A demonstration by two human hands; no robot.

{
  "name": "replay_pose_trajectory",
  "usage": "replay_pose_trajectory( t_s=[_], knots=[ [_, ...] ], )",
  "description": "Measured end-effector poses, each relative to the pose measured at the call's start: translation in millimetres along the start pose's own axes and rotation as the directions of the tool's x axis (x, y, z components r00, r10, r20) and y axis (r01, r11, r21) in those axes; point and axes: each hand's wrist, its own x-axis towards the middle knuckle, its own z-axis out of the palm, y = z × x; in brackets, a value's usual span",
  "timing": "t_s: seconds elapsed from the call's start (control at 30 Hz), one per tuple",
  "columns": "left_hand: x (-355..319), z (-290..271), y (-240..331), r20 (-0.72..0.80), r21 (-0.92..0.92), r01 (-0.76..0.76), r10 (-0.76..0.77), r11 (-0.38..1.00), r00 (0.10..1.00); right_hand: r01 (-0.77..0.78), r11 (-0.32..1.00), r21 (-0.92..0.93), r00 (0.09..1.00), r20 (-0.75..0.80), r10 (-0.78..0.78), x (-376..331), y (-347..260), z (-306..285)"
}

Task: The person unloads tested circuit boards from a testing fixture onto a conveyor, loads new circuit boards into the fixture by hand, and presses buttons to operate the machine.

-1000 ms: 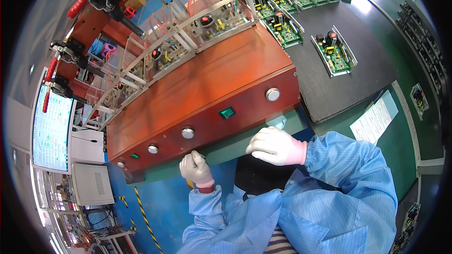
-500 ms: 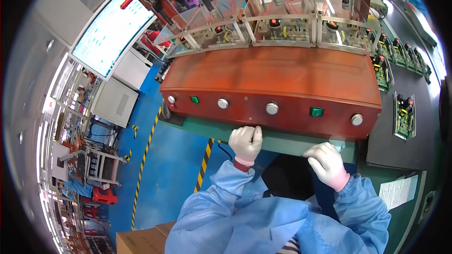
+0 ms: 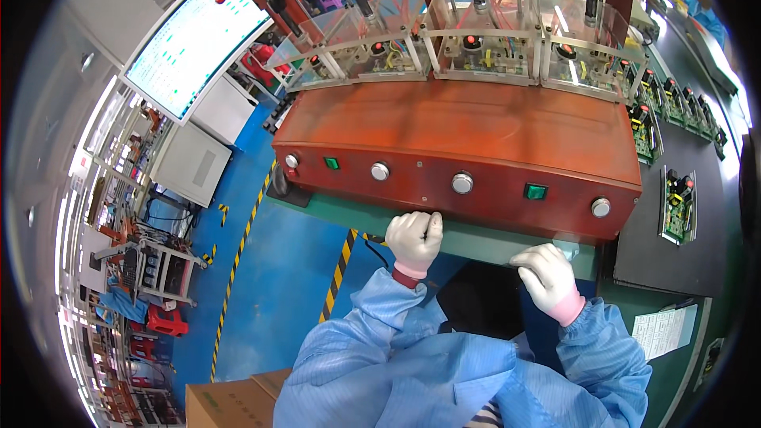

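Both my hands wear white gloves and rest at the front edge of a green table (image 3: 507, 243). My left hand (image 3: 414, 242) is curled into a loose fist close below a red metal machine housing (image 3: 460, 123), with no object showing in it. Over to the right, my right hand (image 3: 548, 279) also has its fingers folded in, knuckles by the table edge, and nothing is visible in its grip. Round silver push buttons (image 3: 462, 183) and green rectangular switches (image 3: 536, 191) line the housing's front. Behind it, clear plastic covers (image 3: 487, 32) enclose several circuit-board fixtures.
A single circuit board (image 3: 678, 206) lies on the dark mat at right, with several more boards (image 3: 688, 111) beyond. Nearby is a paper sheet (image 3: 664, 330). A lit monitor (image 3: 194, 40) stands far left; a cardboard box (image 3: 230, 404) is at lower left. Another person (image 3: 701, 12) is at far right.
The view has tilted slightly, so the machine sits a little lower and to the right in the picture. My hands keep the same place and pose.
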Motion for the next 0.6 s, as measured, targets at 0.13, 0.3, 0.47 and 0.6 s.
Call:
replay_pose_trajectory(
  t_s=[0.13,0.3,0.47,0.6],
  knots=[
    [-0.4,-0.2,-0.8,-0.004,0.012,-0.005,0.005,1.0,1.0,-0.002,1.0,0.007,1.0,-0.013,0.002,0.4,-0.6,1.3],
    [0.4,0.0,1.5,-0.014,0.002,-0.005,0.005,1.0,1.0,0.015,1.0,0.008,1.0,-0.007,-0.015,-0.4,0.7,0.1],
    [-0.7,0.4,-1.1,-0.009,0.01,-0.011,0.011,1.0,1.0,0.024,1.0,0.011,1.0,-0.003,-0.024,0.0,0.6,0.0],
    [0.3,0.2,0.0,-0.009,0.012,-0.009,0.009,1.0,1.0,0.018,1.0,0.012,1.0,-0.005,-0.018,0.7,-0.4,0.2]
  ],
)
